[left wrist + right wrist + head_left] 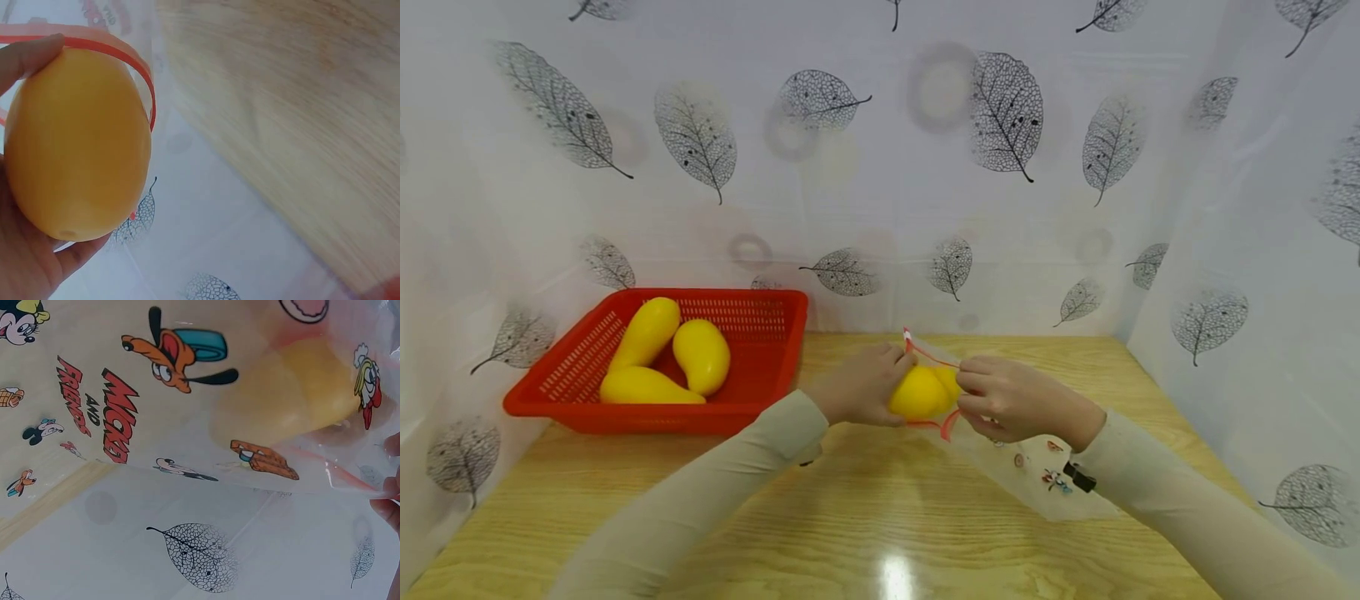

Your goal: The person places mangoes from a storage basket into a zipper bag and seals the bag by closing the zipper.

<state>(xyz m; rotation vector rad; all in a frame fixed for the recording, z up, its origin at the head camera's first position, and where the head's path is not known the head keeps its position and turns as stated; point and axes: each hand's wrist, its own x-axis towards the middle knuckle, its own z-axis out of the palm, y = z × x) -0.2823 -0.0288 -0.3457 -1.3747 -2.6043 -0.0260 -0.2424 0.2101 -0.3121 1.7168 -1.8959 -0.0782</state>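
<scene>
My left hand grips a smooth yellow mango, thumb on one side and fingers on the other. The mango's far end lies inside the mouth of a clear plastic zip bag printed with cartoon figures. A red zip strip curves round the fruit, right by the left thumb. My right hand pinches the bag's red-edged mouth, with the rest of the bag hanging below that hand. Through the film in the right wrist view, the mango shows as a blurred yellow shape.
At the left stands a red slotted basket with several yellow mangoes in it. The wooden table runs back to a white leaf-printed curtain, which also hangs along both sides.
</scene>
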